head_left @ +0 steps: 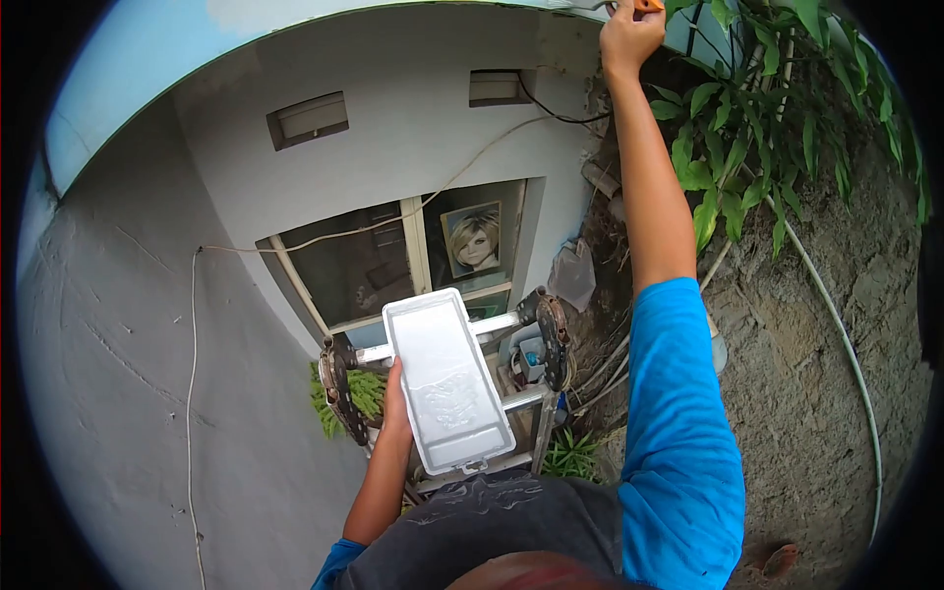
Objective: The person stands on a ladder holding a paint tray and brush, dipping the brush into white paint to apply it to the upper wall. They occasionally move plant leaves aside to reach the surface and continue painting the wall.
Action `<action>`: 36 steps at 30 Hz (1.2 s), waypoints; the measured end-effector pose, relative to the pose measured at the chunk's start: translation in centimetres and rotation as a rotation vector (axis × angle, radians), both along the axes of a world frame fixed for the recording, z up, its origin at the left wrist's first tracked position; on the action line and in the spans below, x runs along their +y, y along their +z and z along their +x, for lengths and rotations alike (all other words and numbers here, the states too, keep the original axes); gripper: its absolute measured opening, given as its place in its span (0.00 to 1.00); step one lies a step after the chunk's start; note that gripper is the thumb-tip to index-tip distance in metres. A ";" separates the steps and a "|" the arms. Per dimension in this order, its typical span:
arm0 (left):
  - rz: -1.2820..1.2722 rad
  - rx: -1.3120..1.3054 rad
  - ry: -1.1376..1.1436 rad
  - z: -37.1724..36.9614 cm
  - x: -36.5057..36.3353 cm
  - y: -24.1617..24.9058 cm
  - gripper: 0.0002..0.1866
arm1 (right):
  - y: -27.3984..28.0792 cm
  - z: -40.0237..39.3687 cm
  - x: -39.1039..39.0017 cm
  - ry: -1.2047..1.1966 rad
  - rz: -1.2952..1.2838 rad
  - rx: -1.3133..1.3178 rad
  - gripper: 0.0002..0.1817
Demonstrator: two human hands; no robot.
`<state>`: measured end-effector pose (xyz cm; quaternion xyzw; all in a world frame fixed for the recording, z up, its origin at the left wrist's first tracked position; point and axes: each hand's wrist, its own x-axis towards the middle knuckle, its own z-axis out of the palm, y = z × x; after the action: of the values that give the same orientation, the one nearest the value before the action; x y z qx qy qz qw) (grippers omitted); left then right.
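Observation:
My left hand grips the left edge of a white paint tray. White paint lies in the tray, smooth at the far part and wrinkled nearer me. High at the top, my right hand is closed around an orange-handled tool. A thin metal part juts left from that tool toward the pale blue edge overhead; its working end is cut off by the frame. Below and behind the tray stands a metal ladder with dark, worn hinge joints.
A grey wall rises on the left, with a window ahead. Thin cable crosses the window. Leafy plants hang at upper right against a rough earthen wall. Pale blue overhang curves above.

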<state>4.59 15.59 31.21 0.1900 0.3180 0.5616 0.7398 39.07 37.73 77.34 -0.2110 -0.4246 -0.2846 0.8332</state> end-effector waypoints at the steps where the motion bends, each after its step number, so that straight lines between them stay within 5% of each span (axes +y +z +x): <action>1: 0.004 -0.003 0.005 -0.1 0.1 -0.2 0.36 | 0.0 2.0 0.0 -0.001 0.060 0.004 0.06; 4: 0.011 0.013 0.033 -0.2 0.7 -1.3 0.35 | 0.3 4.1 -0.9 -0.331 0.142 -0.043 0.06; 7: 0.008 -0.007 0.013 -0.3 0.8 -1.7 0.35 | -0.6 0.0 -0.6 -0.397 0.071 -0.195 0.06; 11: 0.004 -0.022 -0.007 0.0 0.4 -0.5 0.35 | -2.6 -12.4 -3.9 0.046 0.091 -0.383 0.06; 15: -0.003 0.014 0.010 0.2 0.0 0.1 0.35 | -2.3 -16.8 -6.0 0.404 0.020 -0.367 0.07; 21: 0.018 0.012 0.015 0.2 0.0 0.0 0.35 | -1.0 -6.0 -0.6 0.636 -0.065 -0.027 0.06; 22: 0.019 0.011 0.016 0.2 0.1 -0.1 0.35 | -0.9 -3.2 0.5 0.681 0.089 -0.048 0.07; 28: 0.001 0.001 0.001 -0.1 0.6 -0.9 0.35 | -0.8 9.2 0.3 -0.285 0.141 0.117 0.05; 34: 0.005 -0.024 -0.002 -0.2 0.5 -1.2 0.34 | -0.6 -1.9 1.5 -0.411 0.081 -0.199 0.06; 36: -0.005 -0.011 0.008 0.0 0.4 -0.7 0.34 | -0.4 -9.4 -2.5 -0.138 0.142 -0.338 0.04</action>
<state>4.54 15.99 30.52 0.1838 0.3163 0.5647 0.7398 29.66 35.26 76.90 -0.1293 -0.5220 -0.4016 0.7413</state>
